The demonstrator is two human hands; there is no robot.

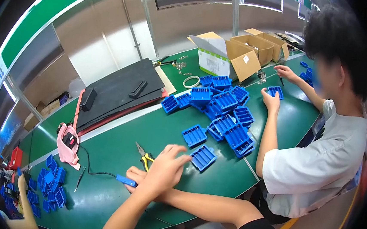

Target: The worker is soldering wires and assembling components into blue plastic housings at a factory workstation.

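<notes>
Biggest worry for me here is the crossed arms. The left hand [168, 167] goes over the top of the right forearm, fingers loosely spread with nothing in them, right beside a blue plastic tray with slotted compartments [203, 158]; can't tell if a fingertip is actually touching it. The right hand [137, 175] is underneath, wrapped around a blue-handled corded tool [124, 180], and its working end is hidden, so if that end is sharp or hot, a small twist could catch the left wrist. Then there's the thin black cable [101, 174] trailing left across the green surface [108, 199] toward a pink pouch [64, 150]: a hard pull on the tool could drag that along. The yellow-and-black-handled pliers [146, 160] lie just behind the right hand with the jaws pointing away, so a careless elbow or knuckle could knock them. The 2nd loose blue tray [194, 135] sits near the 1st, so a clumsy grab might shove 1 into the other. Further back, the messy heap of blue trays [225, 102] looks badly stacked, and I'd guess a bump would send a few sliding.
</notes>
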